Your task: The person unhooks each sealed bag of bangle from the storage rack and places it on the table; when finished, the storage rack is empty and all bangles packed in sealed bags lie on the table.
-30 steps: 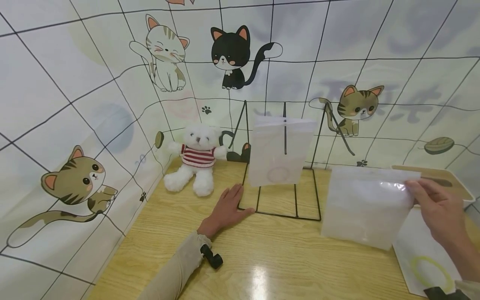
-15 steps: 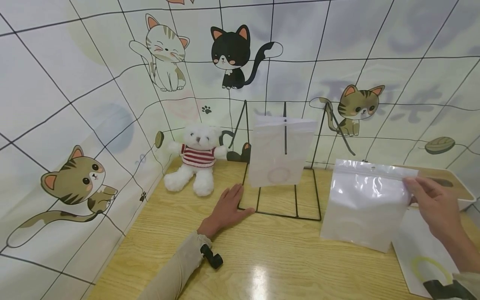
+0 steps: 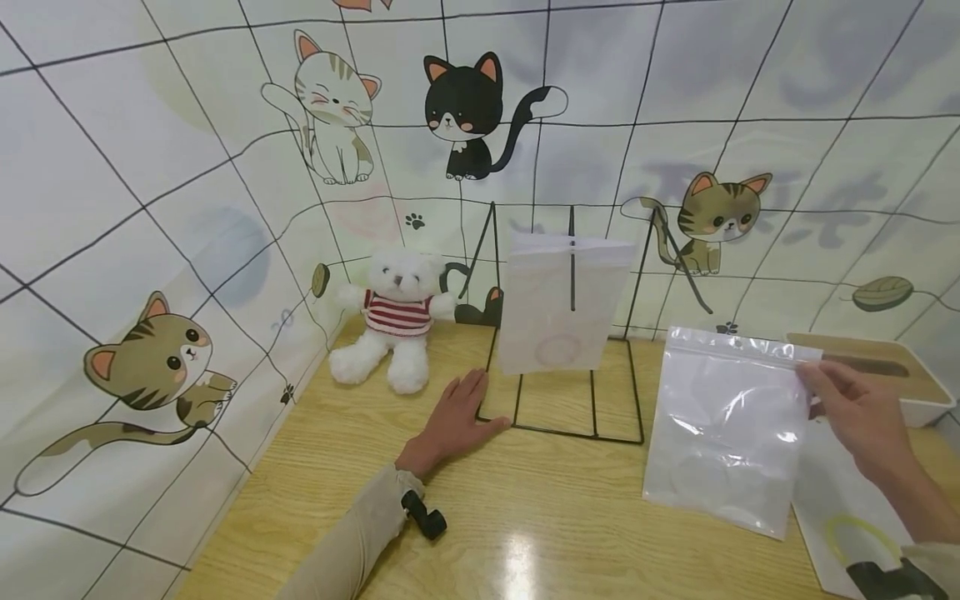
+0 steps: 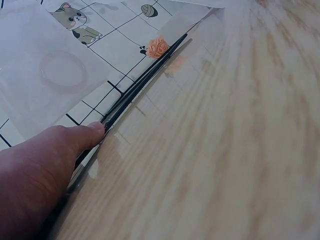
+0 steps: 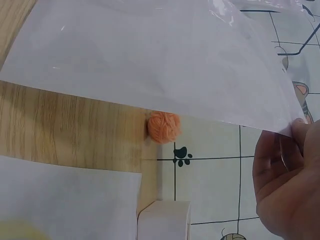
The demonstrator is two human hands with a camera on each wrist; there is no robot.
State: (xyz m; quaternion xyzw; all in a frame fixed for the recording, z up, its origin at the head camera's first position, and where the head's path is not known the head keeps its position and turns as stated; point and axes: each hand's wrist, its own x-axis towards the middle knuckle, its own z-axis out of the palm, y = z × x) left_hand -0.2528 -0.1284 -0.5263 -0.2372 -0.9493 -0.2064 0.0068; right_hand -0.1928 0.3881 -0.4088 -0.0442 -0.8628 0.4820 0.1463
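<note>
Between the person's two hands stands a black wire rack (image 3: 577, 434), and a milky plastic bag (image 3: 555, 312) with a faint ring showing through hangs on its middle prong. Beyond the left hand (image 3: 453, 418), a little to its left, sits a white plush bear (image 3: 397, 317) in a red-and-white striped shirt. Just behind the right hand (image 3: 862, 417) is a white-walled tray (image 3: 930, 410) with a tan inside; under that hand a flat white sheet (image 3: 828, 479) with a yellow ring lies on the pale wooden table (image 3: 480, 533). The right-wrist view shows a ball of orange yarn (image 5: 163, 127) beyond the hand, by the printed cloth.

The left hand lies flat, fingers extended, at the rack's near left corner, its thumb against the wire. The right hand pinches the upper right corner of a clear, shiny zip bag (image 3: 727, 429), which hangs down to that hand's left, just beside the rack.
</note>
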